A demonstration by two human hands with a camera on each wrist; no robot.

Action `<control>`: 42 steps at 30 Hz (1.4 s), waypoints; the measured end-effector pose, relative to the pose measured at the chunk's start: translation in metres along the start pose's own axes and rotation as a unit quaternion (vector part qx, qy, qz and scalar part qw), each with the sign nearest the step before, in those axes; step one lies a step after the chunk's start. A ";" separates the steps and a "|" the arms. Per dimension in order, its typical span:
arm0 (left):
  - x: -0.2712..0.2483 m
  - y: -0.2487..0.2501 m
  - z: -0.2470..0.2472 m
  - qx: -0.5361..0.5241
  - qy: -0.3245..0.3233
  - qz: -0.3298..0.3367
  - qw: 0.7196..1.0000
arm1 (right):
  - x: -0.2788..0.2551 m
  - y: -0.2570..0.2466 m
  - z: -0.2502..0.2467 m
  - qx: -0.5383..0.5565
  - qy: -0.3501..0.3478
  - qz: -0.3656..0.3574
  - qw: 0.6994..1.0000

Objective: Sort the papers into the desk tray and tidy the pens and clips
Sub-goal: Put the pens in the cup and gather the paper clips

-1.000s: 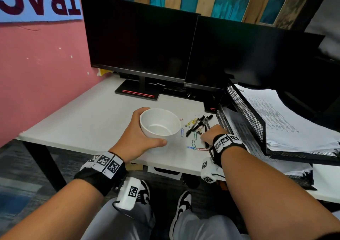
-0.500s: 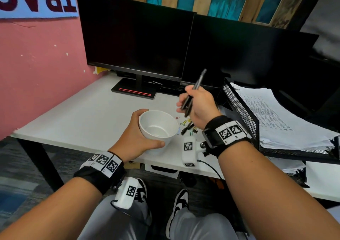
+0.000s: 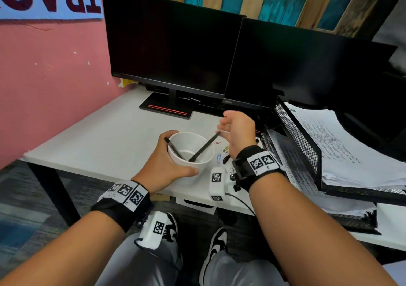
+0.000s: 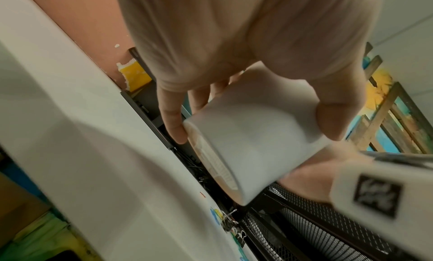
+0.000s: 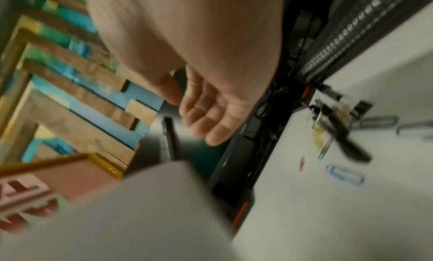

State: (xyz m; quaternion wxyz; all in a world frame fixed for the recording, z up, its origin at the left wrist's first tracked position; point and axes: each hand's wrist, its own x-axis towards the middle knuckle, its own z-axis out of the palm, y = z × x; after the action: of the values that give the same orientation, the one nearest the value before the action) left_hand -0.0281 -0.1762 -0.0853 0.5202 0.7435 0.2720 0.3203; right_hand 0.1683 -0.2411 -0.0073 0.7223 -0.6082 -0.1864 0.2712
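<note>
My left hand [image 3: 175, 154] grips a white cup [image 3: 191, 151] just above the desk's front edge, tilted; in the left wrist view its fingers and thumb wrap the cup [image 4: 253, 144]. Two black pens [image 3: 204, 147] lean inside the cup, one to each side. My right hand [image 3: 224, 124] hovers open just right of the cup's rim, holding nothing. In the right wrist view the relaxed fingers [image 5: 206, 117] hang above a pen's top end [image 5: 169, 137]. Another black pen [image 3: 226, 159] and several coloured paper clips [image 3: 218, 158] lie on the desk under my right wrist.
A black mesh desk tray [image 3: 296, 136] with a thick stack of papers [image 3: 342, 147] stands at the right, more sheets on its lower tier. Two dark monitors [image 3: 175, 44] line the back of the white desk [image 3: 98, 136]. A pink wall closes the left side.
My right hand took pens off the desk, lifted them over the cup and let them go; they now stand in the cup. The left hand kept hold of the cup.
</note>
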 end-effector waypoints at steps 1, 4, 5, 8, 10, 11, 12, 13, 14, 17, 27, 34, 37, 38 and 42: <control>0.002 0.000 -0.001 0.000 0.000 0.001 1.000 | 0.010 0.005 -0.006 -0.102 0.008 0.013 0.995; 0.007 0.005 -0.005 0.001 -0.002 0.006 1.000 | 0.031 0.028 -0.020 -0.463 -0.063 0.041 0.883; 0.009 0.006 -0.007 0.001 0.000 0.007 1.000 | 0.035 0.036 -0.023 -0.557 -0.084 0.036 0.825; 0.015 0.012 -0.012 -0.003 0.007 0.010 1.000 | 0.040 0.053 -0.030 -0.676 -0.099 0.027 0.730; 0.018 0.015 -0.014 -0.003 0.009 0.009 1.000 | 0.041 0.061 -0.032 -0.713 -0.105 0.027 0.693; 0.018 0.015 -0.015 -0.004 0.009 0.008 1.000 | 0.041 0.064 -0.033 -0.728 -0.106 0.027 0.676; 0.019 0.016 -0.016 -0.005 0.011 0.006 1.000 | 0.041 0.066 -0.033 -0.735 -0.096 0.025 0.671; 0.019 0.016 -0.016 -0.006 0.013 0.004 1.000 | 0.040 0.068 -0.034 -0.732 -0.085 0.024 0.676; 0.018 0.015 -0.015 -0.007 0.015 0.003 1.000 | 0.038 0.069 -0.034 -0.727 -0.075 0.023 0.683; 0.016 0.013 -0.012 -0.011 0.016 0.000 1.000 | 0.035 0.069 -0.037 -0.719 -0.064 0.029 0.692; 0.016 0.011 -0.005 -0.022 0.014 -0.006 1.000 | 0.041 0.052 -0.053 -0.510 -0.078 0.106 0.850; 0.017 0.015 -0.003 -0.040 0.012 -0.006 0.999 | 0.054 0.050 -0.057 -0.571 0.025 0.045 0.819; 0.020 0.019 -0.003 -0.041 0.010 -0.003 0.999 | 0.054 0.060 -0.060 -0.670 -0.002 0.037 0.742; 0.021 0.021 -0.003 -0.039 0.008 -0.003 0.999 | 0.054 0.064 -0.059 -0.692 -0.011 0.040 0.720; 0.026 0.021 -0.003 -0.033 0.007 0.000 0.999 | 0.060 0.066 -0.060 -0.726 -0.015 0.025 0.687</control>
State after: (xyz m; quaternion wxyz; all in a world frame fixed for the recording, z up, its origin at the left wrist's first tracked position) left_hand -0.0125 -0.1619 -0.0598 0.5425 0.7237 0.2653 0.3339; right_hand 0.2403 -0.2436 -0.0868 0.0454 -0.9428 -0.3207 0.0788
